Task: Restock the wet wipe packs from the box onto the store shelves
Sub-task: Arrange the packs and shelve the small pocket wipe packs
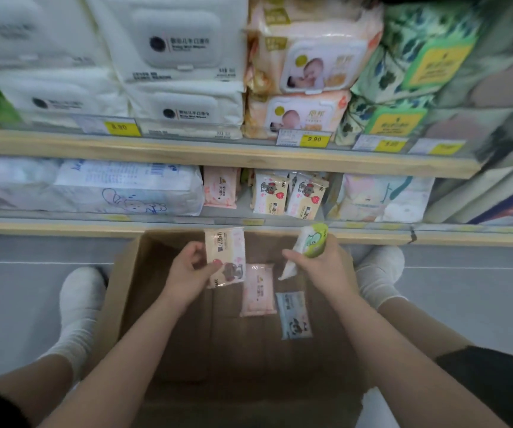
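Head view: I see the left hand (pixel 187 273) over the open box (pixel 125 273), its fingers curled round a cream pack (pixel 225 251) with a cartoon print, thumb on the front face near the pack's lower edge. The pack stands upright, its top reaching above the fingers toward the lower shelf (pixel 63 227). The right hand (pixel 323 264) grasps a green-and-white pack (pixel 310 242), fingers wrapped round its middle; the pack tilts, one end poking up past the knuckles and the other end hanging below the fingertips. Below and between the two sets of fingers, on the box floor, a pink pack (pixel 258 290) lies flat, and just right of it, nearer the right wrist, a blue pack (pixel 293 315). Beyond the fingertips, on the lower shelf, I make out small cream packs (pixel 289 196) standing in a row, with one pink shelf pack (pixel 220 186) to their left. Higher up, the upper shelf (pixel 187 152) carries large white packs (pixel 171 44) and yellow price tags (pixel 313 139)
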`<state>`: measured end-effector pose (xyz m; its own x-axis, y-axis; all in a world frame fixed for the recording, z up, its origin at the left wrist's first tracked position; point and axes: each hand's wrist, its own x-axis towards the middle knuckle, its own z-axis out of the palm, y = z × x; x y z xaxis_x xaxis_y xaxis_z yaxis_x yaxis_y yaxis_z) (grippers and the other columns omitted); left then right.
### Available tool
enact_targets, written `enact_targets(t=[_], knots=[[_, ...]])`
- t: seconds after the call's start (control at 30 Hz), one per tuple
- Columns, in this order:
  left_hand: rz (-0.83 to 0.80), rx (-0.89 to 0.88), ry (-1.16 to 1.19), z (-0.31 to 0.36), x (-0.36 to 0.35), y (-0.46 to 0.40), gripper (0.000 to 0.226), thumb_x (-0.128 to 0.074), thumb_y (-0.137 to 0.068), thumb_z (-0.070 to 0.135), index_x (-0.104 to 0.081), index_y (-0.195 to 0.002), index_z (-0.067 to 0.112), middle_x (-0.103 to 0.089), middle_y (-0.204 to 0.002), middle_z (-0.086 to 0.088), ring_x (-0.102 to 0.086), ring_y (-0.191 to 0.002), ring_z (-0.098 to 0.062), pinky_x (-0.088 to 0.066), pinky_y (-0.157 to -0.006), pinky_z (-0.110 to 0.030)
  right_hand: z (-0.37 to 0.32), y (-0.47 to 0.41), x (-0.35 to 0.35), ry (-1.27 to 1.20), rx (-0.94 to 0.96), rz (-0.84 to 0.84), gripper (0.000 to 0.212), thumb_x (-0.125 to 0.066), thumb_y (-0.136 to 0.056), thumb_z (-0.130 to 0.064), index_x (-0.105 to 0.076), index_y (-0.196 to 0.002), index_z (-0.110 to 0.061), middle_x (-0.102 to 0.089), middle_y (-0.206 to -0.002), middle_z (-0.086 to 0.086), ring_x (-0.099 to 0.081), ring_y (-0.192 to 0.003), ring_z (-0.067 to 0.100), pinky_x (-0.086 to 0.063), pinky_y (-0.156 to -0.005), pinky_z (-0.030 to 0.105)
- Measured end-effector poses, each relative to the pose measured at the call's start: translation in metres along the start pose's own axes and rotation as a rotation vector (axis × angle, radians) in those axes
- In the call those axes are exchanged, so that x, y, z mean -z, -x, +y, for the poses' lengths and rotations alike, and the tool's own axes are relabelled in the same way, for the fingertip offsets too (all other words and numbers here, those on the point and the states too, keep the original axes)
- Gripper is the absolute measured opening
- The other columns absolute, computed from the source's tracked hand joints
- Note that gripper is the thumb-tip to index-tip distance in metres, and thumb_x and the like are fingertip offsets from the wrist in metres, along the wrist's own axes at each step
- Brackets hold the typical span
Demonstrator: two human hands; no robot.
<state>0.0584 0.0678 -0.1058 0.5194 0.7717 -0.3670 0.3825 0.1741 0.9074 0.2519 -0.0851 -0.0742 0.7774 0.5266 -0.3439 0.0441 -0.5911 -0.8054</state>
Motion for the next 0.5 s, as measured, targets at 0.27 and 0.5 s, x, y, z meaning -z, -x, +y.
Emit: enact_targets(t=[0.27,0.5], knots=[[0.050,-0.062,0.020,0.014,0.015,-0.015,0.023,-0.066,-0.082,0.003,-0.056,-0.099,0.016,-0.065,-0.091,0.011,-0.060,-0.084,0.000,-0.046,-0.065,-0.016,-0.054,-0.056,-0.026,-0.132,0.142,0.126,0.061,-0.087,-0.064,-0.026,-0.044,-0.105,-0.013,-0.059,-0.090,-0.005,-0.057,-0.080,0.007,-0.043,-0.058,0.005],[0.062,-0.064,0.019,-0.009,0.027,-0.036,0.024,-0.067,-0.081,0.003,-0.059,-0.103,0.012,-0.068,-0.099,0.008,-0.062,-0.092,0.000,-0.050,-0.074,-0.020,-0.055,-0.118,-0.076,-0.055,0.068,0.091,0.076,-0.087,-0.062,-0.027,-0.044,-0.120,-0.003,-0.061,-0.111,0.010,-0.060,-0.101,0.024,-0.049,-0.089,0.033]])
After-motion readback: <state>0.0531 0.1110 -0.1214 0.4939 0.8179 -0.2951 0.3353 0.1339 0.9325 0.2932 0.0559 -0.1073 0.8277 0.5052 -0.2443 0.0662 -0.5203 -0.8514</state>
